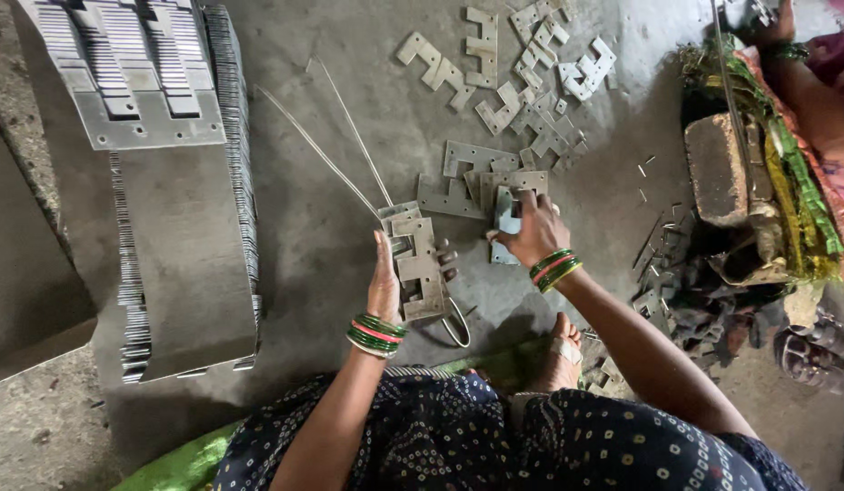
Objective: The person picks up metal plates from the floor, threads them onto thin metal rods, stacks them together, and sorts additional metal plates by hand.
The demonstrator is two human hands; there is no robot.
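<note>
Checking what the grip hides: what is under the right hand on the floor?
Under the right hand lies a small pile of flat notched metal plates on the grey floor. The fingers press on the top one. How many are stacked beneath the palm is covered.

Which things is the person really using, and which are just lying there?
In use:
left hand
stack of metal plates
right hand
loose plates
two wires

Just lying about:
big plate stacks
brick
small metal pins

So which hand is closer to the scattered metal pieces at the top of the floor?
Right. The right hand reaches onto plates just below the scattered metal pieces; the left hand holds a plate stack farther back.
</note>
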